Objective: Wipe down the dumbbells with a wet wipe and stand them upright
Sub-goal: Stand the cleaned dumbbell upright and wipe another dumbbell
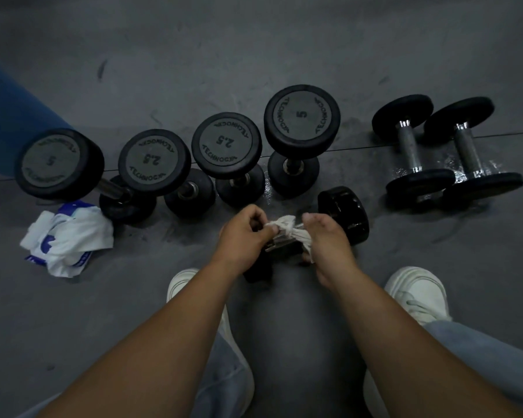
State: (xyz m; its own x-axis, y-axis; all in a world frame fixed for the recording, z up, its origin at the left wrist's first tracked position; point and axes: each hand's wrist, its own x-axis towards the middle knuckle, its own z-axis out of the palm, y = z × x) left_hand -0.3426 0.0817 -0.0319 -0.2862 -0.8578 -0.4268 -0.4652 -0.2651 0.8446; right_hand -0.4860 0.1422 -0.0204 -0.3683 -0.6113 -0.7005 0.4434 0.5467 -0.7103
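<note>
A black dumbbell lies on its side on the grey floor in front of me. A white wet wipe is wrapped around its metal handle. My left hand pinches one end of the wipe and my right hand grips the other end. Behind them several black dumbbells stand upright in a row: a 5, two marked 2.5 and another 5. Two more dumbbells lie flat at the right on a wet patch of floor.
A crumpled white and blue wipe packet lies on the floor at the left. My white shoes flank the lying dumbbell. A blue-clad leg of another person stands at the far left. Open grey floor stretches beyond the row.
</note>
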